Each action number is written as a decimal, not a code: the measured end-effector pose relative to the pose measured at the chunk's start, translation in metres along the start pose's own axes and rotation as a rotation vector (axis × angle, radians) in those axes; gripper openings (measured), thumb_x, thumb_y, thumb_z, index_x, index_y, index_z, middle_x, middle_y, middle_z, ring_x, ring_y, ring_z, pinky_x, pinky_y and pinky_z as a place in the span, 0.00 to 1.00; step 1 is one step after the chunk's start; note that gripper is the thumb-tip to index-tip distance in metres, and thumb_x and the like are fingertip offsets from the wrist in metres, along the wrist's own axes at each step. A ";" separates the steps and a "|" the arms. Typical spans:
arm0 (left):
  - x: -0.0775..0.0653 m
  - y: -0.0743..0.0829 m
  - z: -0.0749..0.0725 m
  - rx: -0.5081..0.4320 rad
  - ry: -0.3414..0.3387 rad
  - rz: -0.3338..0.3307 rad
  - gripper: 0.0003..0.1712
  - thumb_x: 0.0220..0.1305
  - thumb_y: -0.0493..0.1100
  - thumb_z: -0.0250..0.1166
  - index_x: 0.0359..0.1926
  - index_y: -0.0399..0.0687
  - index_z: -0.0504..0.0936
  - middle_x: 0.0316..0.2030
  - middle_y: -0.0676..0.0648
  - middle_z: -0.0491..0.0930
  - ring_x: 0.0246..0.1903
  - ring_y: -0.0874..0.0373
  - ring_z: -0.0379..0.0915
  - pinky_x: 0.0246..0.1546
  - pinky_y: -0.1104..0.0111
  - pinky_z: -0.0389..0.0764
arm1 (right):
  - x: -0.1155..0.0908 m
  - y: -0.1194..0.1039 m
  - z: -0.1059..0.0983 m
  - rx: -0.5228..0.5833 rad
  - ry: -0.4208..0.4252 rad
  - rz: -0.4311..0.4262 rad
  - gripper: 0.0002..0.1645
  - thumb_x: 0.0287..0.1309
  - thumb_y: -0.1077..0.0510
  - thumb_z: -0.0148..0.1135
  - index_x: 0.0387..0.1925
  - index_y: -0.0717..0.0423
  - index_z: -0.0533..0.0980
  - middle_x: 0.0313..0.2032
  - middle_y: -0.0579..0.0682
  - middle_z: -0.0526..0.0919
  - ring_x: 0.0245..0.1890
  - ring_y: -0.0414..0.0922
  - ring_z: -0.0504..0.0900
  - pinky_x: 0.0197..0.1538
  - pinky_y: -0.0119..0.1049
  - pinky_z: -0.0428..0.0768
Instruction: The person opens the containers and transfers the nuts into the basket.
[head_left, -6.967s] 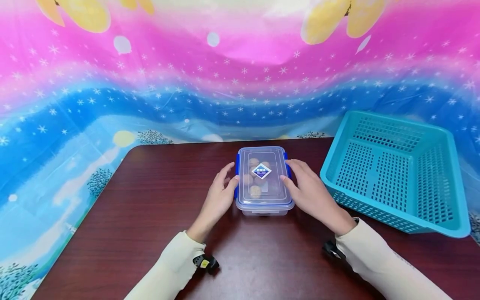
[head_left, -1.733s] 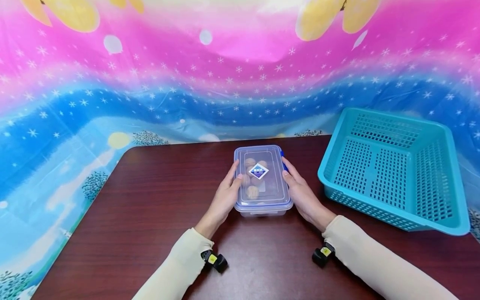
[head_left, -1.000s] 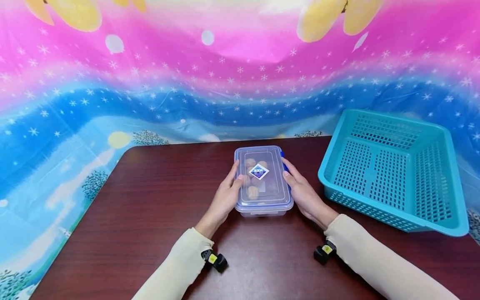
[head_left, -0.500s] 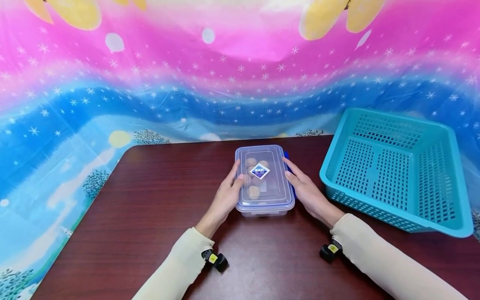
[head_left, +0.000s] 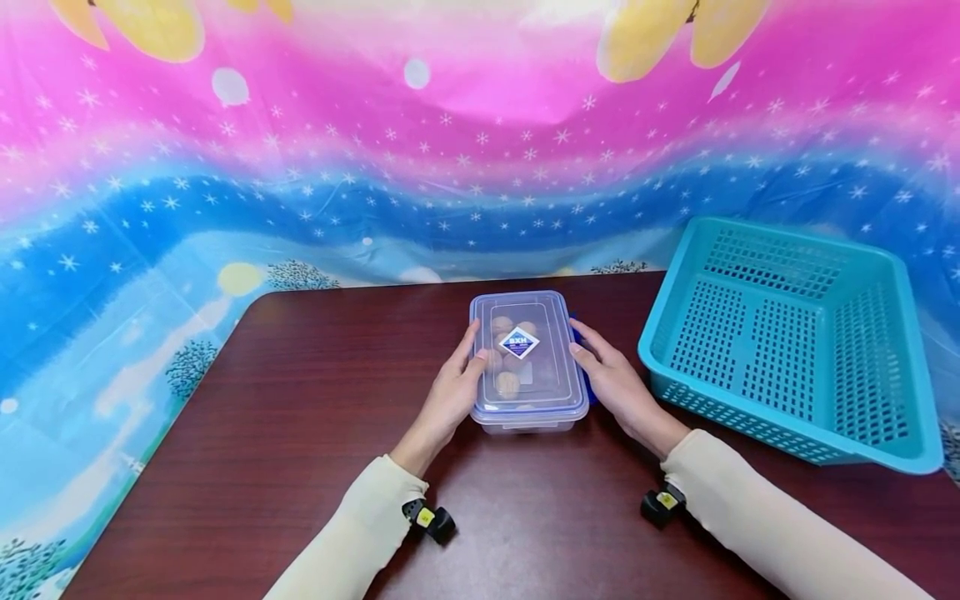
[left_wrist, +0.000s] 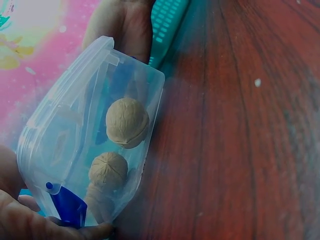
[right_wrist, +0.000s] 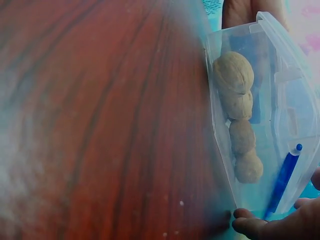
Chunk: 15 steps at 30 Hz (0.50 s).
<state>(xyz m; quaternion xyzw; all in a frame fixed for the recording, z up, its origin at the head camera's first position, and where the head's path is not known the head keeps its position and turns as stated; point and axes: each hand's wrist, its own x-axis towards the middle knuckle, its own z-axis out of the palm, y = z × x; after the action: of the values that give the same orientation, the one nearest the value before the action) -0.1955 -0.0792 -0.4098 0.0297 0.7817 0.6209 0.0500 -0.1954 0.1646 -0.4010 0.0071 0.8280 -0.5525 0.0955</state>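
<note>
A clear plastic food container [head_left: 553,367] with a blue-edged lid and a diamond-shaped label [head_left: 519,342] sits on the table. Several walnuts [left_wrist: 127,123] show through its walls, some stacked in the right wrist view. My left hand [head_left: 444,393] holds the left side, thumb on the lid's edge and fingers down the wall by a blue latch [left_wrist: 69,206]. At the opposite side my right hand [head_left: 621,385] has its thumb at the lid's rim and its fingers by the other blue latch [right_wrist: 284,182], which slants outward from the lid. Parts of both latches are hidden by fingers.
A turquoise perforated basket [head_left: 783,442] stands at the right, close to the right forearm. The dark red wooden table [head_left: 300,400] ends at the back against a colourful printed cloth [head_left: 420,167].
Both blue latches lay flush along the lid's sides seven seconds ago; now the right one juts out. My right hand has shifted slightly right over the last second; the left stays put.
</note>
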 end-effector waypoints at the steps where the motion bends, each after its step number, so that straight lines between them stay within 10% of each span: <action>1: 0.000 0.000 0.000 -0.005 -0.002 -0.002 0.33 0.83 0.48 0.50 0.83 0.71 0.56 0.83 0.50 0.55 0.82 0.49 0.49 0.81 0.50 0.52 | 0.000 0.000 0.000 -0.005 0.006 -0.003 0.35 0.84 0.44 0.42 0.85 0.36 0.50 0.84 0.52 0.53 0.84 0.57 0.50 0.81 0.60 0.53; 15: 0.000 0.001 -0.004 0.028 0.023 0.024 0.33 0.81 0.48 0.54 0.82 0.67 0.60 0.81 0.49 0.60 0.78 0.49 0.60 0.77 0.52 0.63 | -0.002 -0.005 -0.001 -0.054 0.043 0.002 0.35 0.83 0.47 0.45 0.84 0.45 0.54 0.81 0.55 0.59 0.82 0.57 0.55 0.81 0.59 0.55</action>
<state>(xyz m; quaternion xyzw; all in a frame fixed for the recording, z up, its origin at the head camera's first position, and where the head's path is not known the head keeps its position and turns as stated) -0.1962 -0.0828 -0.4084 0.0323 0.7904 0.6109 0.0331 -0.1944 0.1634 -0.3957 0.0173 0.8444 -0.5296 0.0785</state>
